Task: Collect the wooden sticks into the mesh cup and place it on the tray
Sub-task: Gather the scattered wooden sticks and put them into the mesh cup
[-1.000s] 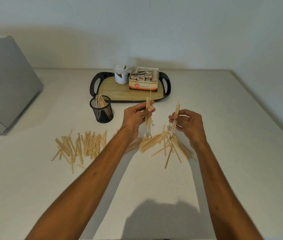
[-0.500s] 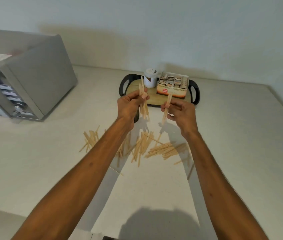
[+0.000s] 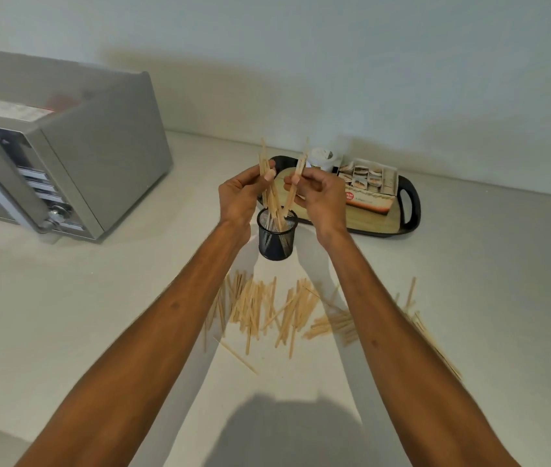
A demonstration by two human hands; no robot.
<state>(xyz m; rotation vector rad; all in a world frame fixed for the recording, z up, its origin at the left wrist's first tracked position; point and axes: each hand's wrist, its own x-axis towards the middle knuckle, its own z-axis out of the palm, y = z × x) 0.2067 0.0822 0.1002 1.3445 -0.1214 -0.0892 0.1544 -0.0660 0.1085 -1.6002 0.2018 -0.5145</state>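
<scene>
A black mesh cup (image 3: 277, 239) stands on the white counter just in front of the tray (image 3: 408, 205), with several wooden sticks inside it. Directly above the cup, my left hand (image 3: 238, 195) grips a bundle of wooden sticks (image 3: 269, 183) whose lower ends reach into the cup. My right hand (image 3: 321, 197) pinches a few more sticks (image 3: 296, 176), angled down toward the cup's rim. Many loose sticks (image 3: 277, 310) lie scattered on the counter nearer to me, partly hidden under my forearms.
The black-handled wooden tray carries a white cup (image 3: 323, 158) and an open box of sachets (image 3: 368, 182). A grey microwave (image 3: 65, 163) stands at the left. A wall runs behind the counter, and the counter's right edge is visible.
Both hands have come together over the mesh cup, and the lower ends of their sticks have dropped to it. The view has shifted left, bringing more of the microwave in.
</scene>
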